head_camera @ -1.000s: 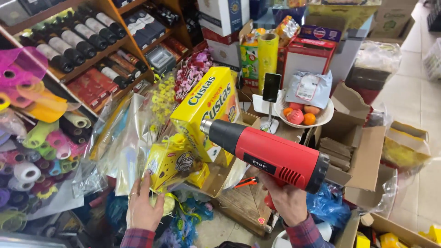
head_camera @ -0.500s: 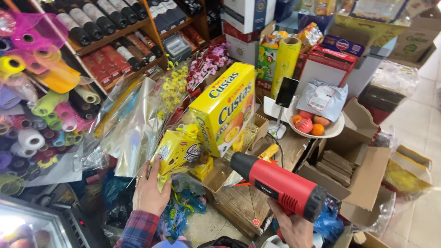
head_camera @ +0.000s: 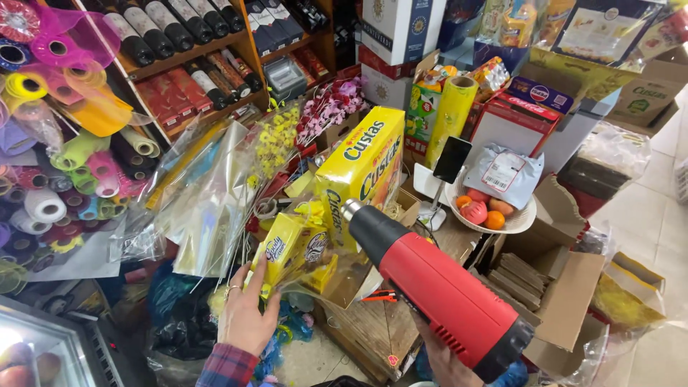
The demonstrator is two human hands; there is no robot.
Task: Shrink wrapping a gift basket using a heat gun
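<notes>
Head view: our left hand grips the cellophane-wrapped yellow snack packs, steadying them at 9 o'clock of the nozzle; our right hand clamps the red heat gun, aimed at the wrap.

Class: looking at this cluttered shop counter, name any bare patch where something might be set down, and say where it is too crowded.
Bare wood shows on the crate top under the heat gun, and tiled floor at right. Around the left hand, wrapped snack packs and cellophane crowd everything.

The right hand is mostly hidden beneath the red heat gun, its wrist cut off below.
</notes>
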